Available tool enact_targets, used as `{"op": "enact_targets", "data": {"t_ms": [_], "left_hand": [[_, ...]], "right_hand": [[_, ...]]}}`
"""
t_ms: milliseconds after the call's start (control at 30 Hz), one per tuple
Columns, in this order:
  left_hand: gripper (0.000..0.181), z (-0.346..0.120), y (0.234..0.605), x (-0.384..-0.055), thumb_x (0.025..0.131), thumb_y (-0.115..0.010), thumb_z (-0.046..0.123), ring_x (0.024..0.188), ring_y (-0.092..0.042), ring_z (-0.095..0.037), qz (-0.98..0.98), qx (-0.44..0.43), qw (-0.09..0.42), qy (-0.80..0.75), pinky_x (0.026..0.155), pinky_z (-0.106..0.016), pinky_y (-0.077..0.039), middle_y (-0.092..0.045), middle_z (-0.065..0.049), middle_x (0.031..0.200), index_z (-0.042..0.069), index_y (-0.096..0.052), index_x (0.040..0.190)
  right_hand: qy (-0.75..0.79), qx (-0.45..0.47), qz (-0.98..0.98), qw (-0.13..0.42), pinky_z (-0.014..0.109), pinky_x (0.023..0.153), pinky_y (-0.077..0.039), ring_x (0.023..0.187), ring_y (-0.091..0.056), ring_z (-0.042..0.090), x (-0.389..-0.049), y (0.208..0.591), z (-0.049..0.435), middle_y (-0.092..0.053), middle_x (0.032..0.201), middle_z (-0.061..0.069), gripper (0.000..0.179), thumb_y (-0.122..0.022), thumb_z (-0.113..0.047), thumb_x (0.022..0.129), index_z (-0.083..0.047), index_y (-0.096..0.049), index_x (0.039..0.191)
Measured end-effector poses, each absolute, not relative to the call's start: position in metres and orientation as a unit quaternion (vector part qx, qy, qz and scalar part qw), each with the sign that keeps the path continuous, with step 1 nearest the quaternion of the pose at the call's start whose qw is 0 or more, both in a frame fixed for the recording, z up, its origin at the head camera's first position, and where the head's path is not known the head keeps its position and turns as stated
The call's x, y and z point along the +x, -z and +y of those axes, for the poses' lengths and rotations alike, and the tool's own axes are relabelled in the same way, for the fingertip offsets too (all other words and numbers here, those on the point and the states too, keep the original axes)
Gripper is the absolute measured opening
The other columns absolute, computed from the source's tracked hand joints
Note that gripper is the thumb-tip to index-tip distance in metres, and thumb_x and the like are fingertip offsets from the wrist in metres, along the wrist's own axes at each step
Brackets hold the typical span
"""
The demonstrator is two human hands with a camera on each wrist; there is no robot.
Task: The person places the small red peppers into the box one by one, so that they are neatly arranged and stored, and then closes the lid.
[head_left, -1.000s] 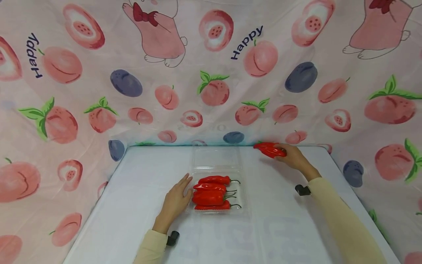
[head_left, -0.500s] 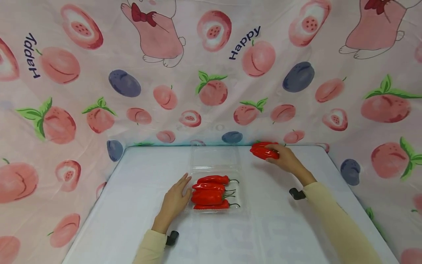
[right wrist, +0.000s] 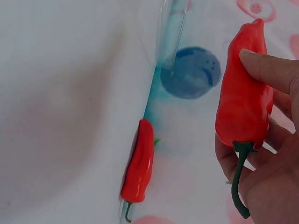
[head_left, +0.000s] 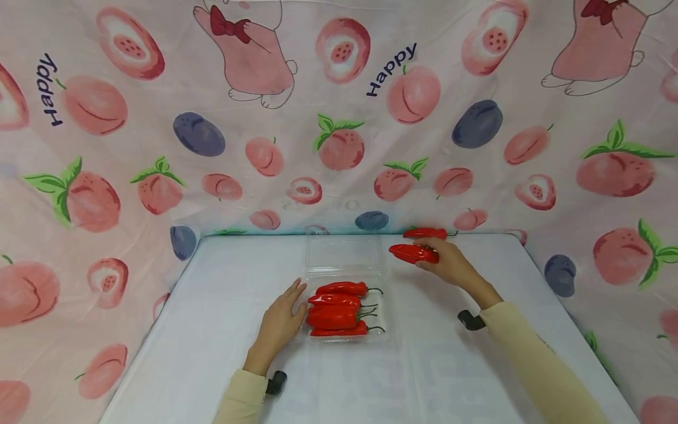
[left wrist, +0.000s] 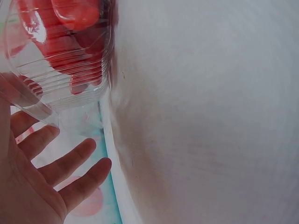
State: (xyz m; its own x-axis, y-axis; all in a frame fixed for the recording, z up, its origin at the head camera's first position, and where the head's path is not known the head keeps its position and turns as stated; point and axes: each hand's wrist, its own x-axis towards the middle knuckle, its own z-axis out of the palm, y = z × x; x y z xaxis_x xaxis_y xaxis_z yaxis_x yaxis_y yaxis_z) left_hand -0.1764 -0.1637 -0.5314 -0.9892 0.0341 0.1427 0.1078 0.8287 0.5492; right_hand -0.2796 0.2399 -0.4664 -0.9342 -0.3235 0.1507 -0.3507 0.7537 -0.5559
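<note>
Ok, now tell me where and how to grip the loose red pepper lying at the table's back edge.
The loose red pepper is probably best pinched across mid-body, from above and the near side: it lies lengthwise along the back edge of the table, with the patterned cloth close behind. Its thin stem, pointing right in the head view, looks a poorer hold.

Peppers (head_left: 335, 316): smooth, glossy; stems (right wrist: 237, 179) matt. Box (head_left: 346, 275): clear plastic, shiny, ridged wall. Desk (head_left: 222, 294): smooth, matt. Sheet (head_left: 296, 129) past desk's far edge: softly creased, cloth-like. Sleeves (head_left: 535, 353): matt cloth.
</note>
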Motion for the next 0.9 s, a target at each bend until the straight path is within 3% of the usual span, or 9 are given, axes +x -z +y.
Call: {"op": "enact_targets", "data": {"t_ms": [567,900], "left_hand": [[0.05,-0.164,0.532,-0.177,0.095,-0.059,0.029,0.135,-0.052,-0.031,-0.955,-0.036,0.064,0.287,0.103,-0.056,-0.047,-0.043,0.002,0.155,0.022,-0.052,0.144],[0.048,-0.164,0.529,-0.176,0.096,-0.058,0.028,0.135,-0.051,-0.03,-0.954,-0.039,0.063,0.289,0.105,-0.054,-0.047,-0.043,0.002,0.155,0.021,-0.052,0.143]], "right_hand": [[-0.334,0.227,-0.914,0.039,0.05,0.092,-0.056,0.113,-0.058,0.029,-0.256,0.473,0.213,-0.062,0.13,0.011,0.052,-0.077,-0.016,0.084,-0.013,-0.058,0.133],[-0.356,0.209,-0.911,0.011,0.048,0.094,-0.056,0.115,-0.057,0.027,-0.247,0.478,0.2,-0.061,0.13,0.008,0.052,-0.076,-0.019,0.086,-0.017,-0.057,0.134]]}}
